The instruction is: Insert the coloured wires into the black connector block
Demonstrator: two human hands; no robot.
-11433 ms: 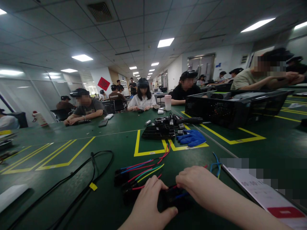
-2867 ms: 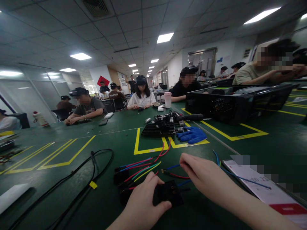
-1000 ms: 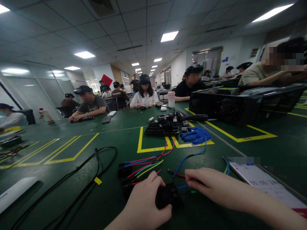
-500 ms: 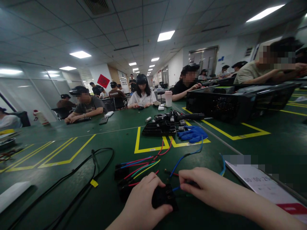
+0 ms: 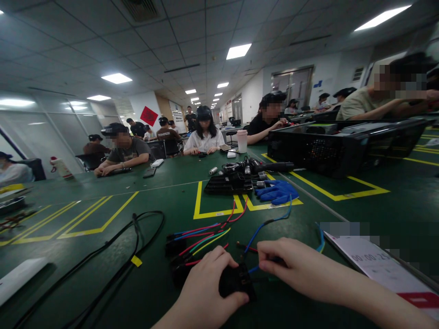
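My left hand point(image 5: 209, 285) is closed around a black block-shaped part point(image 5: 236, 282) that rests on the table, thumb at its near side and fingers on the far side. My right hand point(image 5: 284, 262) is pinched just right of it. A short blue wire point(image 5: 254, 269) runs from the block to those fingertips, whose inner side is hidden. Further black parts point(image 5: 174, 246) lie left of the block, with red, blue, green and yellow wires point(image 5: 211, 242) coming out of them. A longer blue wire point(image 5: 255, 237) curves beyond my right hand.
Farther on lie a blue glove point(image 5: 277, 192) and a pile of black parts point(image 5: 229, 183). A black computer case point(image 5: 315, 148) stands at the right. Black cables point(image 5: 113, 242) loop at the left, and a phone with a timer point(image 5: 373, 265) lies right. Several people sit around the table point(image 5: 130, 260).
The view has shifted very slightly. Both hands keep nearly the same hold and place on the block and the blue wire.
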